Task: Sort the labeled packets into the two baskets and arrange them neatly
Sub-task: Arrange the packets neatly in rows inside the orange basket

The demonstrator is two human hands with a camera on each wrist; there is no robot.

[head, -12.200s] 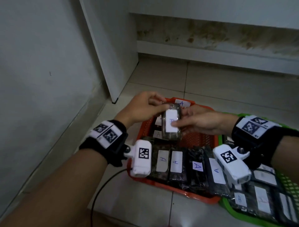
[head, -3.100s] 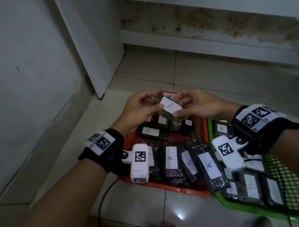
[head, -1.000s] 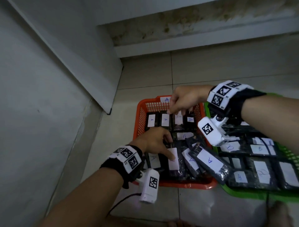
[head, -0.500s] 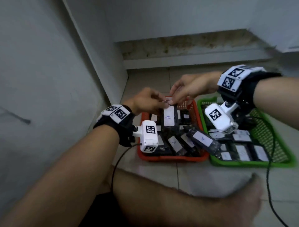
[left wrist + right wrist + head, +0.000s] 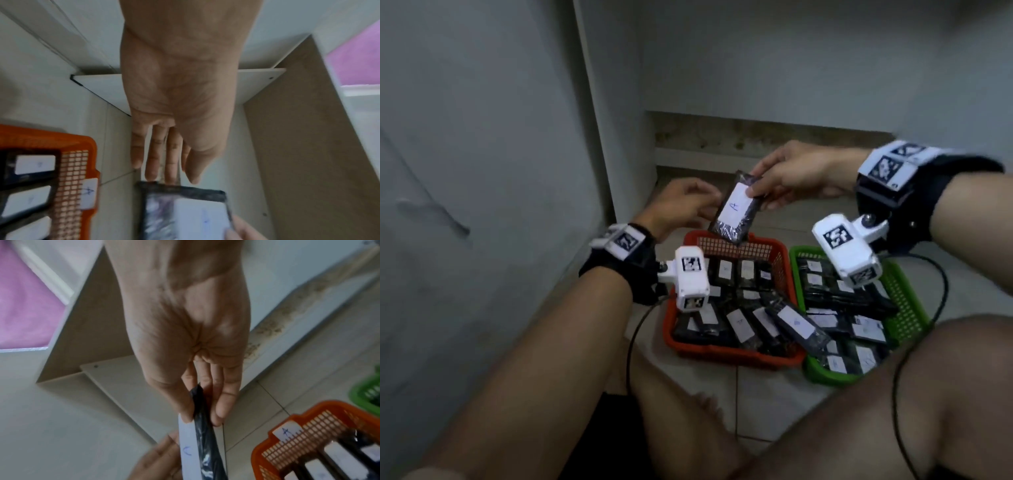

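A dark packet with a white label marked A hangs tilted above the far end of the orange basket. My right hand pinches the packet's top end between thumb and fingers, as the right wrist view shows at the packet. My left hand is beside the packet's left edge. In the left wrist view its straight fingertips touch the edge of the packet. Several A-labeled packets lie in the orange basket. The green basket to its right also holds several packets.
A grey wall and a white cabinet panel rise on the left. My bare legs cross the bottom of the head view. Black cables trail from both wrists. An A tag hangs on the orange basket's far rim.
The packet has come up out of the orange basket and tilted. My right hand now holds it alone, while the left has eased off to a fingertip touch. The view has tipped back.
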